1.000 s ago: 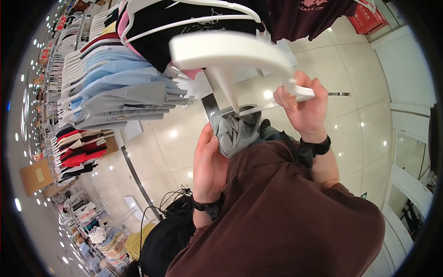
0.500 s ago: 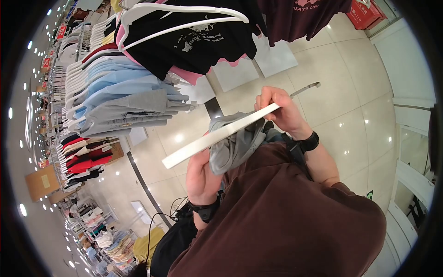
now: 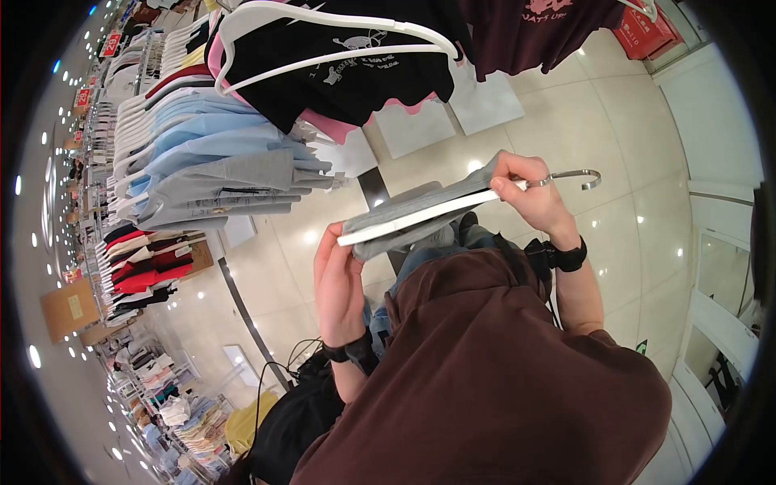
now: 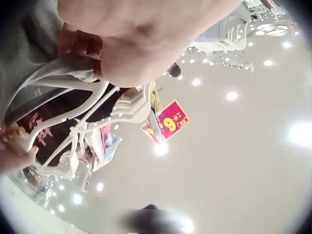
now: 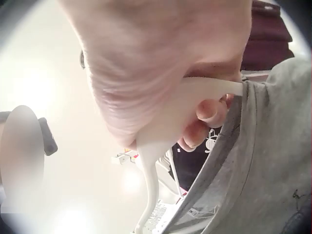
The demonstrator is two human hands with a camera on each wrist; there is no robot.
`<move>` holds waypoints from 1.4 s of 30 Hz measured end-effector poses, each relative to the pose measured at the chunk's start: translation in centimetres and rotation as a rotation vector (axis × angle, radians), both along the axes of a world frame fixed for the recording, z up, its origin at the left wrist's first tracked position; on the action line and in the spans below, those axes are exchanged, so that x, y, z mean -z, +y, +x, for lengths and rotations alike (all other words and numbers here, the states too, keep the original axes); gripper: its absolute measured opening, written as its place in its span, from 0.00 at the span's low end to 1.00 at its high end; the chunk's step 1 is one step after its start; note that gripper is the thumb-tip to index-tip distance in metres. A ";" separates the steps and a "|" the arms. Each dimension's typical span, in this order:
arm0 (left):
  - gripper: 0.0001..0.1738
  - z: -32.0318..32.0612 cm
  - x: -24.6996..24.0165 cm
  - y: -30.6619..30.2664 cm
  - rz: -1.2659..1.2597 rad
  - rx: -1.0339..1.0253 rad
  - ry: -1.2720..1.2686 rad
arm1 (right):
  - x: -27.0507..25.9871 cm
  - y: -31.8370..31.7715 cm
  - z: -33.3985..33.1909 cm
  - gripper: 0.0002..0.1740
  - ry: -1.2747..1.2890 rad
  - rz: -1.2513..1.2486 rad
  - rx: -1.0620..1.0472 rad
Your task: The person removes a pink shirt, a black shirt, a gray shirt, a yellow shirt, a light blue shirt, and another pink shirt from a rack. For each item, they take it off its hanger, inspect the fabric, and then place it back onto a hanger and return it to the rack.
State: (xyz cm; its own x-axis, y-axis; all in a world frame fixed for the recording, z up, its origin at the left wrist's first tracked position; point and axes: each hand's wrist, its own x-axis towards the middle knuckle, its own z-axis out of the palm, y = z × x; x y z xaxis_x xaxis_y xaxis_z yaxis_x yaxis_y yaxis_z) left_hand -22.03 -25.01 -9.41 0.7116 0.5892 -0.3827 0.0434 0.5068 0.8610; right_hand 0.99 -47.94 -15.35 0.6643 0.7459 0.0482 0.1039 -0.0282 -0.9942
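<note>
In the head view, a white clothes hanger (image 3: 420,217) with a metal hook (image 3: 594,176) slants in front of the body. A grey T-shirt (image 3: 404,202) hangs about it, its cloth on both sides of the bar. My right hand (image 3: 529,194) grips the hanger by its middle, close below the hook. In the right wrist view, the fingers wrap the white hanger (image 5: 165,117) beside the grey shirt's neckline (image 5: 234,141). My left hand (image 3: 339,283) is at the hanger's other end, and in the left wrist view its curled fingers (image 4: 80,44) pinch the grey cloth (image 4: 29,53).
A rack of hung shirts stands at the left, with grey shirts (image 3: 218,190) and light blue ones (image 3: 210,133) nearest. Ahead hang a black T-shirt (image 3: 339,73) on a white hanger and a maroon shirt (image 3: 533,32). A red box (image 3: 647,31) sits at the far right.
The hanger has swung round and now lies along the grey T-shirt, hook to the right. The shirt is stretched out from its bunched state, and my left hand has moved up to the hanger's end.
</note>
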 end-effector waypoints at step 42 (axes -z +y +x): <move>0.09 2.6 3.0 -1.8 1.337 0.400 0.171 | -7.0 2.5 0.7 0.17 0.071 -0.183 -0.217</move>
